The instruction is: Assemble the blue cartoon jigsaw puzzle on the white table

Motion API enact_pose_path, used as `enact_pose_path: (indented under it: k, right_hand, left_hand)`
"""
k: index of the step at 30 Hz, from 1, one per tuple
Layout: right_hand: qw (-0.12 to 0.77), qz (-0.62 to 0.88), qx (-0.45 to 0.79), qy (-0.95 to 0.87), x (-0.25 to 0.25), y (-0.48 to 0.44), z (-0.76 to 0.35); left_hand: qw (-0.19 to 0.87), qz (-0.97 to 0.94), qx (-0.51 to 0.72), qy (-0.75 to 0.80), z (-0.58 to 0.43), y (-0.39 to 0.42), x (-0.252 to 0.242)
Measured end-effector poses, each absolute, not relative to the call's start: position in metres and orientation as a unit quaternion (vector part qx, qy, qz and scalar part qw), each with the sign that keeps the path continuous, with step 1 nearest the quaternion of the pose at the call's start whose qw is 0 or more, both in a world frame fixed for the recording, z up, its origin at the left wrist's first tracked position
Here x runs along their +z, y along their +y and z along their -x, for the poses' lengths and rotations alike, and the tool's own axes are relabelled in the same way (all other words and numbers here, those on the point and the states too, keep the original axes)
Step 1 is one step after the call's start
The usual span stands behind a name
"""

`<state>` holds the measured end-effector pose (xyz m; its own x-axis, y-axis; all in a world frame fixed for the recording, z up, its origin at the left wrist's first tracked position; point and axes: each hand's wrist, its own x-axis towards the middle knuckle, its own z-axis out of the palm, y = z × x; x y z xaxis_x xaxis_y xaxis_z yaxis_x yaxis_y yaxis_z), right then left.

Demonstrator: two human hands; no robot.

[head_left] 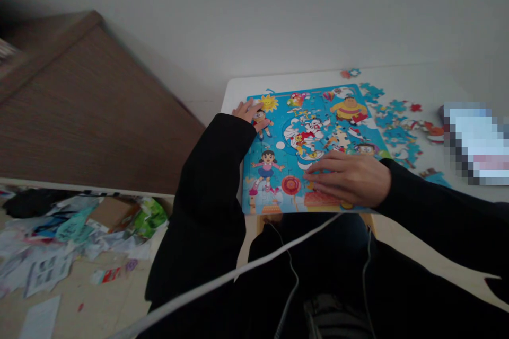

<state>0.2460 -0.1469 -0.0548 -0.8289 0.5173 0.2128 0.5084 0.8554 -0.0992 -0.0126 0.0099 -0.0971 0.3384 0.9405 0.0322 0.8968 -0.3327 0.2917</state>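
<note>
White cord (254, 266) over my lap; your fingers?

Left hand (249, 114) spreads them on the jigsaw puzzle (318, 111), right hand (345, 179) lies flat, fingers together, gripping nothing; the puzzle sits on the worktop (234, 90) beside loose pieces (397, 130).

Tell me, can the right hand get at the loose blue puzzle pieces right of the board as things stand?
Probably yes. The right hand rests flat on the jigsaw puzzle, and the loose blue pieces lie close by on the white table, past the puzzle's right edge. Nothing appears to stand between them.
</note>
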Motion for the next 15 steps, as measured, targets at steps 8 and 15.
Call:
enact_pose_path:
  k: [8, 15]
  right_hand:
    - [0.118, 0.247, 0.042, -0.961, -0.063, -0.155, -0.252]
    - [0.123, 0.245, 0.034, -0.961, -0.067, -0.157, -0.246]
  left_hand:
    - [0.115, -0.81, 0.094, 0.568, 0.013, 0.011, -0.097]
    - [0.114, -0.811, 0.099, 0.565, 0.013, 0.011, -0.097]
